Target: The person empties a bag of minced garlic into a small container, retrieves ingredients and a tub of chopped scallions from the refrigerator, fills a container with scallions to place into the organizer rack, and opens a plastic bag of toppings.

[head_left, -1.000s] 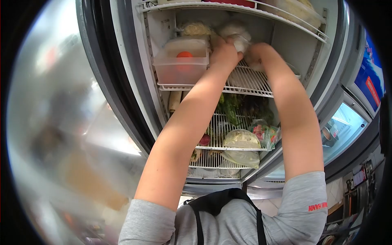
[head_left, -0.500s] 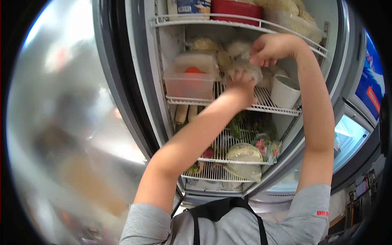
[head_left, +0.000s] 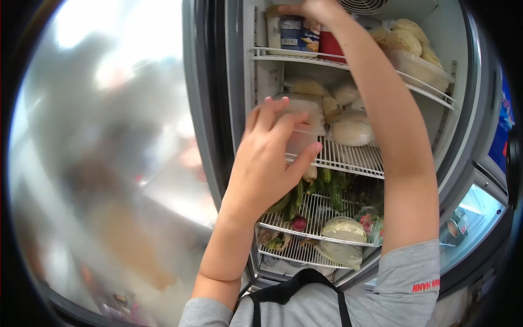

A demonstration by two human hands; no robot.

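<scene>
My left hand (head_left: 267, 147) is open, fingers spread, in front of a translucent plastic container (head_left: 305, 117) on the middle shelf. It covers part of the container; contact is unclear. My right hand (head_left: 317, 12) reaches to the upper shelf, partly cut off by the top edge of the view. Its fingers lie over the lid and front of a white tub (head_left: 274, 32) with a blue label, and appear closed on it. Beside the tub stands a red container (head_left: 330, 46), partly behind my right forearm. A clear plastic bag (head_left: 351, 131) with pale contents sits right of the translucent container.
Bagged noodle-like bundles (head_left: 403, 41) rest in a clear tray (head_left: 422, 70) at upper right. Lower wire shelves hold green vegetables (head_left: 336, 191), a red onion (head_left: 298, 223) and a wrapped cut cabbage (head_left: 344, 230). The fridge door (head_left: 109, 163) stands open at left.
My right hand has risen from the middle shelf to the tub on the upper shelf. My left hand has left the clear bag and moved left, opening before the translucent container.
</scene>
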